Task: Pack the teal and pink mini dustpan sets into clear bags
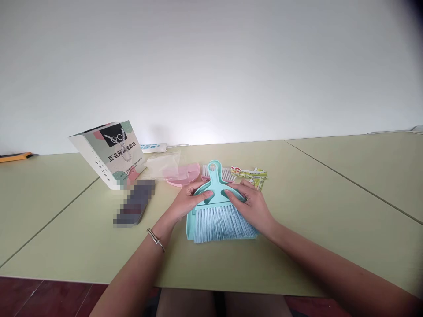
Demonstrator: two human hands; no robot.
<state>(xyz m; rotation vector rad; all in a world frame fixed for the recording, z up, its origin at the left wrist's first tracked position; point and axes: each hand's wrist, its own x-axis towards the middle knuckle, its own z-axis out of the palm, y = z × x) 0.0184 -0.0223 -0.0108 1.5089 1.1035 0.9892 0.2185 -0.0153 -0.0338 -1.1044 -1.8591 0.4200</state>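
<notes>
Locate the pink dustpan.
Head view, left of centre: the pink dustpan lies behind the left hand, partly under a clear bag, right of the printed box.

On the table (330, 211), a brush (221, 222) lies in a dustpan (190, 225), with the left hand (188, 200) at its left edge and the right hand (253, 204) on its right. Behind lies a second dustpan (183, 174). Packets (251, 174) lie right of that, and a box (110, 154) stands to the left.

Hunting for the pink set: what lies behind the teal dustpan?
Behind the teal dustpan lie a pink dustpan under clear plastic, a white-bristled brush and green packets. The teal handle covers the brush's middle; the right hand hides part of the packets.
</notes>
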